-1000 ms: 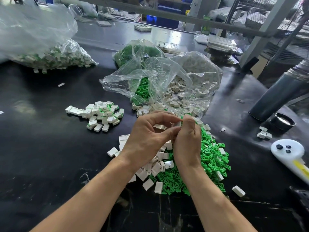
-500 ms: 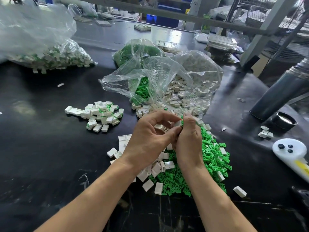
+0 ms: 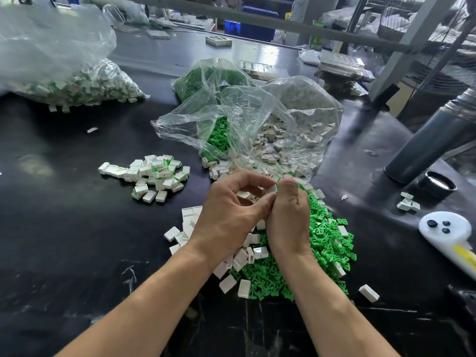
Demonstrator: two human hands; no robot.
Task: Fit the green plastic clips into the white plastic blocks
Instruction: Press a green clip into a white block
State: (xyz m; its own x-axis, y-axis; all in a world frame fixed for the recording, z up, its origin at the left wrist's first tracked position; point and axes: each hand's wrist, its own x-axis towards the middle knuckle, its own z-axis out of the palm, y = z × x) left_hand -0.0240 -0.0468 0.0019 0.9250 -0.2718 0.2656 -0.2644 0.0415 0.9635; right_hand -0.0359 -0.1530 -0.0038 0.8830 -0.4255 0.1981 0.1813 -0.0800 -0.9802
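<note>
Pinched between the two hands, just above the heaps, sits one white block: the left hand curls its forefinger and thumb round the block's near side, and the right hand closes its thumb and fingertips on the far end, where a sliver of green shows. That sliver looks like a clip being pressed in, though the fingers hide most of it and I cannot tell how far it is seated. To my eye the step is the push itself, and it wants a square line: the block held firm with its opening toward the right hand, the clip driven straight along the slot, not rocked, so the thin legs do not bend or jam. The left hand should do the bracing, the right thumb the pressing, until the clip sits flush. Loose clips lie piled under and right of the right wrist, loose blocks under the left, both on the black table, so the next pair is near. Finished pieces sit in a small heap to the left, well apart; this one probably goes there. Behind the hands a clear bag spills more of both parts.
</note>
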